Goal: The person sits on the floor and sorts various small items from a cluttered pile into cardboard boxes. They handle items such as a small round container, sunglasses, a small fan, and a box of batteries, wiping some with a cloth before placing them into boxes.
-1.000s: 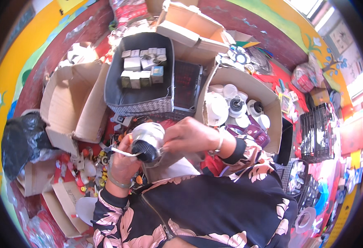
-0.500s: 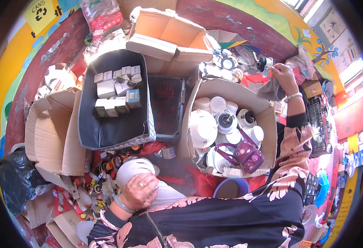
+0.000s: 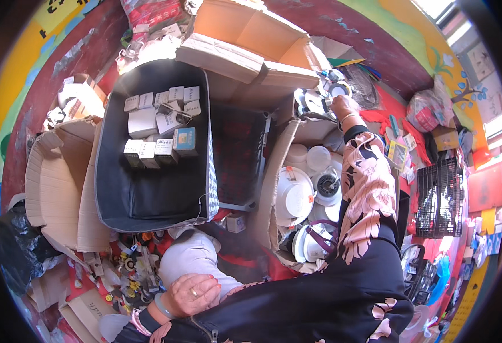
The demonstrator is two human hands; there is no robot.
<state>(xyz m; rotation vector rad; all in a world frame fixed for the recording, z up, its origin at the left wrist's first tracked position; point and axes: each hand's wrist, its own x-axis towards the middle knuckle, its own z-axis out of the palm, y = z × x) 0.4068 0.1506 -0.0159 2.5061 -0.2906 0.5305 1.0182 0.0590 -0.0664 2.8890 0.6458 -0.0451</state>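
My left hand lies on my knee in pale trousers, fingers bent over the cloth and holding no object. Stretched far forward, my right hand is at the pile of lamps behind the right carton, its fingers curled and partly hidden. Right beside those fingers sits a round lamp with a white rim. Below my right sleeve, the cardboard carton holds several white round lamps and one with dark fins. The purple bag's strap shows there, while my arm covers most of the bag.
A black fabric bin with several small boxes stands left of centre. Around it are an open carton, a dark plastic crate and a large carton. Loose small parts litter the lower left. A black rack stands at right.
My right hand has moved left, from above the right side to the lamp pile; the lamp it held is no longer clearly visible. My arm now covers the purple bag. The view has shifted.
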